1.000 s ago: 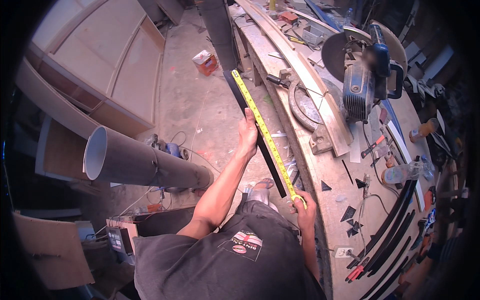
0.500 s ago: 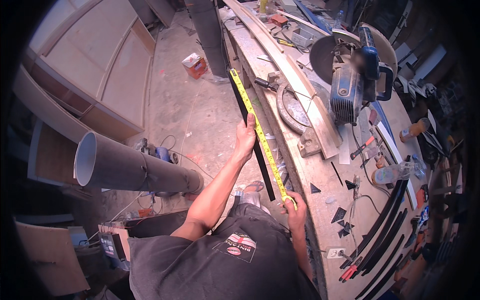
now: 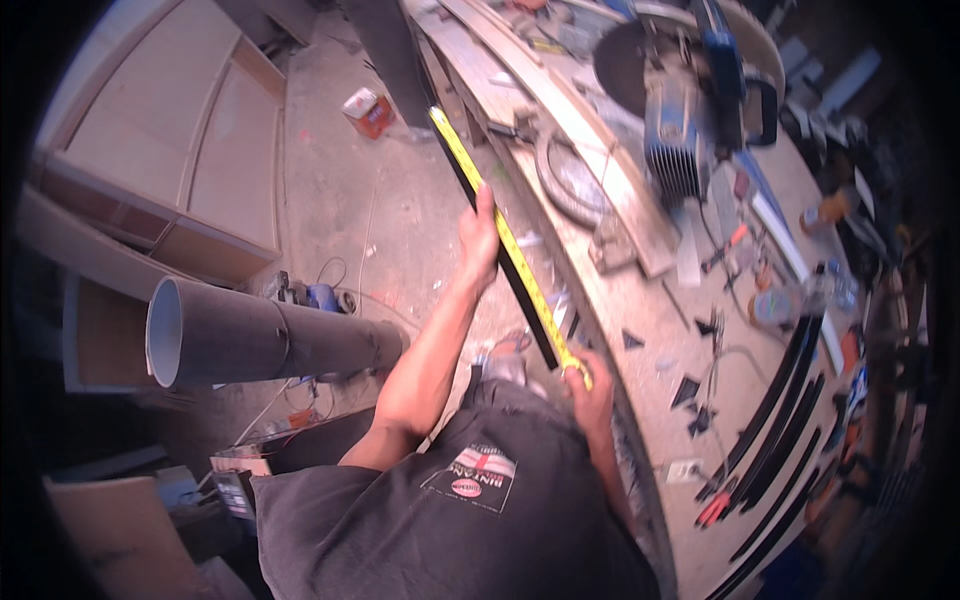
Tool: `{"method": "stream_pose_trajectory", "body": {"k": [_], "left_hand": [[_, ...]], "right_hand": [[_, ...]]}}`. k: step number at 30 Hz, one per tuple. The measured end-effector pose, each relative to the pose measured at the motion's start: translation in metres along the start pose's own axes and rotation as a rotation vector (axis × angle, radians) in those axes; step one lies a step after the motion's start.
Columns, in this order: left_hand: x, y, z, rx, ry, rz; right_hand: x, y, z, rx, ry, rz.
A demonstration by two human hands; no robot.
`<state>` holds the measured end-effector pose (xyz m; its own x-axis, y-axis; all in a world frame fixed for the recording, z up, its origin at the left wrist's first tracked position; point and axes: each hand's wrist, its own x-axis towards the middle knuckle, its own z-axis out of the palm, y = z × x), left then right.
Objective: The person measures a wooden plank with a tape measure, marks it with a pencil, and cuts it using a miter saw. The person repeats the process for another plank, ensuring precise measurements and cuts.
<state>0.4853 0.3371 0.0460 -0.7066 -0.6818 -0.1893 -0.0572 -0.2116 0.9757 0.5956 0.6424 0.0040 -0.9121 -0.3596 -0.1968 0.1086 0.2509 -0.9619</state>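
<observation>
My left hand [image 3: 479, 238] is closed round a long black strip [image 3: 520, 290], its thumb lying against a yellow tape measure [image 3: 524, 250]. The tape runs along the strip's right side, its hooked end near the strip's far tip. At the near end, my right hand [image 3: 588, 380] is closed on the tape, close to the strip's lower end. Any tape case is hidden by my fingers. Both tape and strip hang slantwise over the floor, beside the left edge of the workbench [image 3: 640, 310].
A blue mitre saw [image 3: 680, 130] stands on the bench with long wooden boards [image 3: 600, 150] by it. Several black strips [image 3: 775, 430], offcuts and red-handled pliers [image 3: 713, 509] lie nearer. A large grey tube [image 3: 270, 330] is on the left; a red box [image 3: 367, 112] sits on the floor.
The strip and tape have shifted slightly up and to the left in view with my left hand. My right hand has risen a little, still on the tape. The whole view has shifted too.
</observation>
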Motion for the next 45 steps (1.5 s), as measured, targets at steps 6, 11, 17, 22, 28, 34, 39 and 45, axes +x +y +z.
{"method": "stream_pose_trajectory", "body": {"k": [6,11,17,22,28,34,39,45], "left_hand": [[0.029,0.007,-0.029,-0.143,0.052,-0.058],[0.044,0.015,-0.044,-0.290,0.071,-0.102],[0.042,0.011,-0.044,-0.306,0.128,-0.125],[0.042,0.010,-0.046,-0.302,0.124,-0.161],[0.039,0.007,-0.043,-0.281,0.150,-0.150],[0.038,0.006,-0.043,-0.293,0.192,-0.200],[0.036,0.007,-0.042,-0.334,0.238,-0.232],[0.037,0.005,-0.042,-0.291,0.254,-0.222]], "right_hand": [[-0.008,-0.016,-0.038,-0.168,0.023,-0.185],[-0.006,-0.028,-0.063,-0.238,0.001,-0.088],[-0.001,-0.019,-0.064,-0.257,0.036,-0.120],[0.001,-0.010,-0.065,-0.260,0.015,-0.106],[0.005,-0.004,-0.066,-0.287,0.016,-0.112],[0.004,-0.001,-0.066,-0.257,0.012,-0.099],[0.005,0.003,-0.065,-0.270,0.004,-0.087],[0.006,0.005,-0.064,-0.258,0.029,-0.089]]}}
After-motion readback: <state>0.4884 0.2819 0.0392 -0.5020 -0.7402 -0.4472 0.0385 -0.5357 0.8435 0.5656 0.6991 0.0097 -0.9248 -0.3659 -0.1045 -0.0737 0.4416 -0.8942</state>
